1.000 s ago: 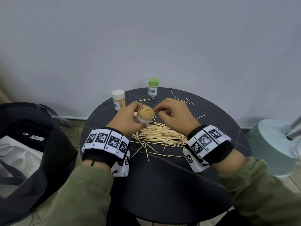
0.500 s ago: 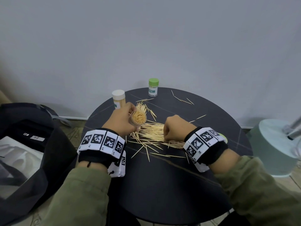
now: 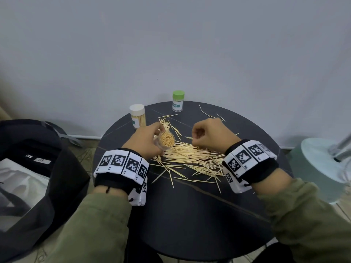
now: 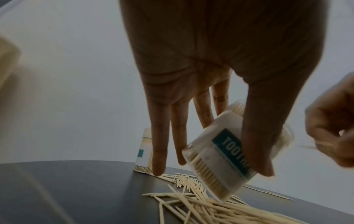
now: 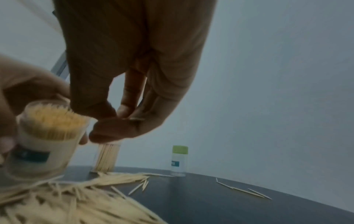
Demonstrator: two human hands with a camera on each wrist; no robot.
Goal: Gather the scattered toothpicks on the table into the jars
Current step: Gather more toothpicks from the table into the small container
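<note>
My left hand [image 3: 152, 138] grips an open clear jar [image 3: 166, 141], packed with toothpicks and tilted toward the right hand just above the dark round table [image 3: 190, 215]. In the left wrist view thumb and fingers clasp this jar [image 4: 226, 153] by its labelled side. My right hand [image 3: 198, 136] hovers right of the jar, its fingers curled and pinching a toothpick [image 3: 188, 138] that points at the jar mouth. A loose pile of toothpicks [image 3: 191, 159] lies under and between both hands. In the right wrist view the jar [image 5: 47, 136] sits at the left, beside the pinching fingertips [image 5: 122, 112].
A white-lidded jar [image 3: 137, 115] full of toothpicks and a green-lidded jar [image 3: 178, 101] stand at the table's far edge. Stray toothpicks [image 3: 209, 115] lie at the far right. A black bag [image 3: 38, 168] sits on the floor left, a pale green round base [image 3: 319, 164] right.
The right hand went from the jar down onto the pile and has now risen again toward the jar with a toothpick. The left hand still holds the jar in roughly the same place.
</note>
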